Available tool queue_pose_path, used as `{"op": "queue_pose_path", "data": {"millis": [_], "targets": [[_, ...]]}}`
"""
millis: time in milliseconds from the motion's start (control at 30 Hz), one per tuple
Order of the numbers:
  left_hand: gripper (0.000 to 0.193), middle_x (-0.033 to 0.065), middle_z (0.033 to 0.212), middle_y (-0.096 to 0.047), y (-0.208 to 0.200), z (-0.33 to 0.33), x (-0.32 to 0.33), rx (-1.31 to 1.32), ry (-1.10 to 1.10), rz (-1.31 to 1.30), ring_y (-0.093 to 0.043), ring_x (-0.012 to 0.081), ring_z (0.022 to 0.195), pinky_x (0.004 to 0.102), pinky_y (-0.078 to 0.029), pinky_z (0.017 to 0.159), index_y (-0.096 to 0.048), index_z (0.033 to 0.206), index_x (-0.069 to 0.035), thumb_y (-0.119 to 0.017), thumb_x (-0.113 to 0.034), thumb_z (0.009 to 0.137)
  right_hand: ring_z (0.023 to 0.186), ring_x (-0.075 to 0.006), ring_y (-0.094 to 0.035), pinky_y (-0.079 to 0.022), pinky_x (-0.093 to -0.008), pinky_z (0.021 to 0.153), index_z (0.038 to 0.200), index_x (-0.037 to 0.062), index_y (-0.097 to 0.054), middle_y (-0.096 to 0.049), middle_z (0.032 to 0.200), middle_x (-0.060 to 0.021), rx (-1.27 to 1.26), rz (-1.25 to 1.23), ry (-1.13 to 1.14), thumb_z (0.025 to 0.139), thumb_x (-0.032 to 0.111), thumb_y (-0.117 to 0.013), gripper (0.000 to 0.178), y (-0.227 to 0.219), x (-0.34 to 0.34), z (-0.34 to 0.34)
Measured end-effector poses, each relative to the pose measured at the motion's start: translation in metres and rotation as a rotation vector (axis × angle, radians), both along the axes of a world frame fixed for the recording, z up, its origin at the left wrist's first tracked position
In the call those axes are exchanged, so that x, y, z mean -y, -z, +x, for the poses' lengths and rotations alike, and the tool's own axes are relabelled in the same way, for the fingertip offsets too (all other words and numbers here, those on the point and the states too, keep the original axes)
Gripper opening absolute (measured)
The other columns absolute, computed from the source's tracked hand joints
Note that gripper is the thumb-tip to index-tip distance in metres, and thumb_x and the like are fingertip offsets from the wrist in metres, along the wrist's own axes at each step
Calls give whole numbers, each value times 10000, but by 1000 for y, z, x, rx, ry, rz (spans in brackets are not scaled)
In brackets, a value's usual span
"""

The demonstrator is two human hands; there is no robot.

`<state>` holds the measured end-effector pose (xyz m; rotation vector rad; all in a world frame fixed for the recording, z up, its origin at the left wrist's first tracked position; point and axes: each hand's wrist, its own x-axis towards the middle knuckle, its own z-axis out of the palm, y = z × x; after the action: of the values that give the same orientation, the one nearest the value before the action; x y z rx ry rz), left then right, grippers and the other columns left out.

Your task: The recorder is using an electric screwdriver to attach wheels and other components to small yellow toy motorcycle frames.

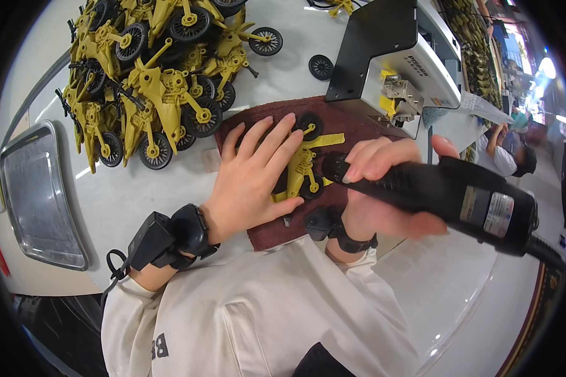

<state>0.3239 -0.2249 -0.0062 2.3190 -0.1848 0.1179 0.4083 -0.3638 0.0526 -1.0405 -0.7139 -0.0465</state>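
My left hand (pixel 253 168) lies spread over a yellow toy motorcycle (pixel 300 169), its thumb at the near edge and its fingertips close to one black wheel (pixel 309 125). The toy rests on its side on a dark red cloth (pixel 267 234); its left part is hidden by my hand. In my right hand (pixel 383 182) is a black corded electric screwdriver (pixel 431 191), held sideways with fingers wrapped round its front part. The screwdriver's front end points at the toy's right side. I cannot make out whether the tip touches it.
Many yellow toy motorcycles (pixel 151 81) are heaped at the far left. A metal tray (pixel 41 195) lies on the left. A black-and-white boxy machine (pixel 390 56) stands at the far right, near a loose wheel (pixel 321 66). Another person (pixel 504 151) sits in the distance.
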Motion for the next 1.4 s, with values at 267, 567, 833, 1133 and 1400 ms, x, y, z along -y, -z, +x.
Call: {"op": "queue_pose_path", "data": {"millis": [267, 567, 833, 1133, 1400], "targets": [[791, 112, 1407, -336, 1, 3, -2, 27, 9, 70, -371, 317, 1212, 514, -266, 998, -450, 1289, -156, -751, -399, 600, 469, -220, -525, -432, -315, 463, 1189, 43, -325, -553, 701, -119, 209, -264, -81, 754, 672, -520, 789, 11, 1, 12], [777, 121, 1407, -348, -1, 0, 0, 59, 9, 111, -369, 333, 1218, 509, -250, 998, -472, 1286, -146, -715, -478, 628, 470, -149, -418, -383, -311, 481, 1222, 75, -440, -489, 618, -53, 190, -63, 772, 768, 757, -401, 820, -70, 26, 43], [847, 95, 1407, -347, 0, -1, -4, 50, -45, 57, -368, 308, 1219, 489, -265, 1006, -425, 1282, -80, -751, -442, 590, 464, -208, -508, -449, -321, 449, 1232, 31, -315, -528, 619, -119, 44, -230, 485, 837, 610, -487, 722, -56, 20, 45], [866, 104, 1402, -351, 1, 0, -3, 45, -34, -5, -374, 302, 1219, 489, -279, 1000, -420, 1281, -79, -775, -402, 560, 454, -243, -487, -415, -375, 471, 1349, 51, -185, -518, 659, -147, 162, -117, 120, 793, 725, -398, 900, -22, -11, -15], [852, 106, 1392, -362, 3, -1, -2, 59, -45, 12, -375, 296, 1221, 486, -279, 1000, -421, 1281, -76, -777, -373, 566, 509, -243, -526, -451, -378, 521, 1224, 44, -276, -541, 702, -134, 11, -345, 99, 765, 690, -499, 823, -1, -27, -4]]}}
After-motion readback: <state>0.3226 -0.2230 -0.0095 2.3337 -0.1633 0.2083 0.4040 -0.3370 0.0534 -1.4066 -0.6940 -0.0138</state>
